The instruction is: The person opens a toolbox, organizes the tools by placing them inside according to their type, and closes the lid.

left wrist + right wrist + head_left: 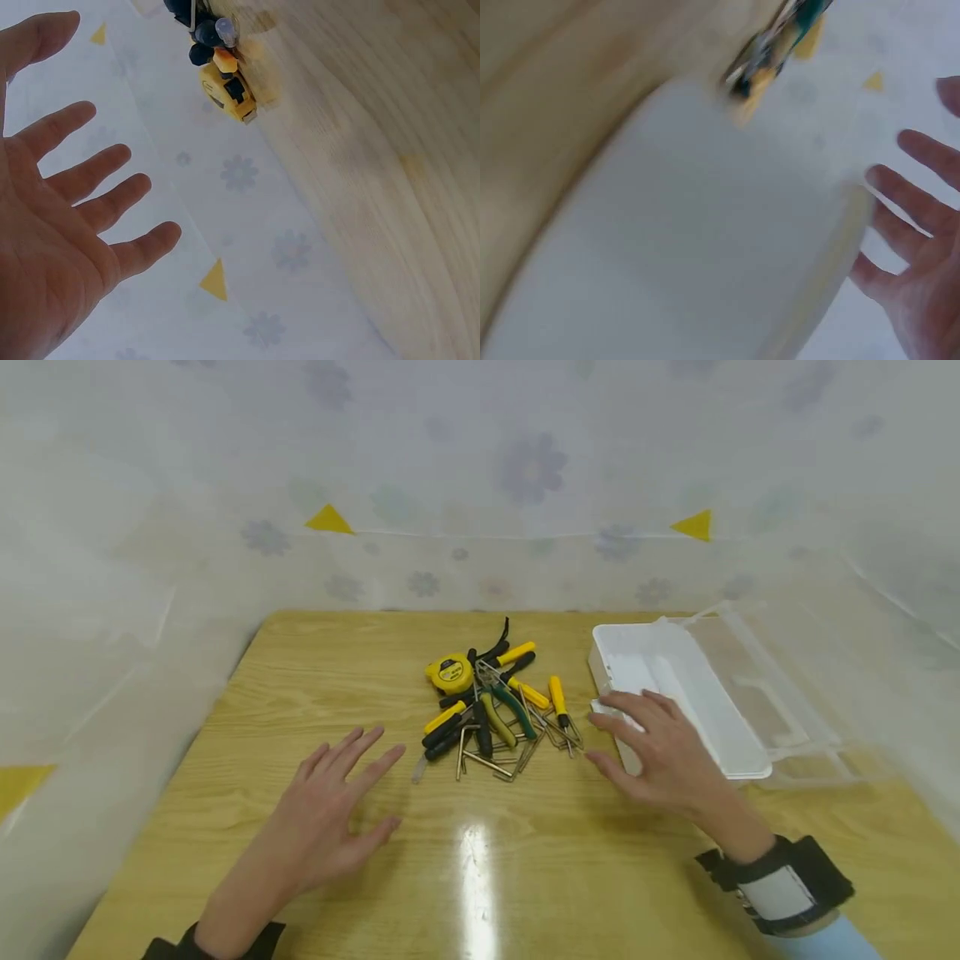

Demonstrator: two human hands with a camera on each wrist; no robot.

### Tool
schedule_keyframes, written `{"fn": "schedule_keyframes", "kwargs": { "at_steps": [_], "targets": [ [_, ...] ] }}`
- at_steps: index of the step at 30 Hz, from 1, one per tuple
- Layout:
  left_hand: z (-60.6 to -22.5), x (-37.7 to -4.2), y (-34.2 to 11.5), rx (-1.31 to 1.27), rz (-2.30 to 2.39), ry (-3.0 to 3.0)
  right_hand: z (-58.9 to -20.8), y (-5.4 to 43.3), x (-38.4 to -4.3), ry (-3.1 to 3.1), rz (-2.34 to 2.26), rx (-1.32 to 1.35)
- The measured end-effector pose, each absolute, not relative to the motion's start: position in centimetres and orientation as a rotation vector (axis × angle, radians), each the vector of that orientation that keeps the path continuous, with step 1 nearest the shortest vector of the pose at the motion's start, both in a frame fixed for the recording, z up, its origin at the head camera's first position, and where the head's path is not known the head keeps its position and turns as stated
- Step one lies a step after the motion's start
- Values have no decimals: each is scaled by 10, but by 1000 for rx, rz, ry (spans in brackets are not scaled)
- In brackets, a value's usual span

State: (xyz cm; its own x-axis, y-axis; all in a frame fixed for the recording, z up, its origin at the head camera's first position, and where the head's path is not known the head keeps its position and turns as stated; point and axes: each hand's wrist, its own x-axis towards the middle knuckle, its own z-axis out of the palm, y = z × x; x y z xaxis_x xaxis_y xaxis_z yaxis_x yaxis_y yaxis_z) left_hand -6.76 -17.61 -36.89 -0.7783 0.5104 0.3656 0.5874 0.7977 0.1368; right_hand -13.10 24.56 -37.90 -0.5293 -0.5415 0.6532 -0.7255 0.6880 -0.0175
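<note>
A pile of hand tools lies mid-table. In it are a yellow tape measure (452, 674), pliers (498, 718) with green handles, several yellow-and-black screwdrivers (557, 700) and several bent hex keys (486, 763). My left hand (322, 818) hovers to the left and in front of the pile, fingers spread, holding nothing. Over the near left side of a white plastic box (600, 652) is my right hand (660, 756), its fingers relaxed and holding nothing. Whether its fingertips touch the box I cannot tell. The right wrist view is blurred.
The box's clear lid (783, 693) is swung back to the right. Behind the wooden table (337, 652) hangs a pale flowered sheet (450, 460) with yellow triangles (693, 526) on it. More sheeting runs along both sides.
</note>
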Motion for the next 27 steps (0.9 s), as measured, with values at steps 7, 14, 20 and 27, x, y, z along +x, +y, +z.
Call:
{"fn": "schedule_keyframes", "kwargs": {
  "at_steps": [7,14,20,27],
  "targets": [
    [-368,-71,-177,-842,-370,-2678,-362,140,-163,-2608,304,1099],
    [-367,-70,-176,-815,-384,-2710,-367,80,-221,-2952,383,895],
    [-371,-65,-174,-806,-403,-2736,-389,61,-255,-3136,298,777],
    [-375,-63,-176,-815,-391,-2647,-403,42,-263,-3187,131,720]
  ]
}}
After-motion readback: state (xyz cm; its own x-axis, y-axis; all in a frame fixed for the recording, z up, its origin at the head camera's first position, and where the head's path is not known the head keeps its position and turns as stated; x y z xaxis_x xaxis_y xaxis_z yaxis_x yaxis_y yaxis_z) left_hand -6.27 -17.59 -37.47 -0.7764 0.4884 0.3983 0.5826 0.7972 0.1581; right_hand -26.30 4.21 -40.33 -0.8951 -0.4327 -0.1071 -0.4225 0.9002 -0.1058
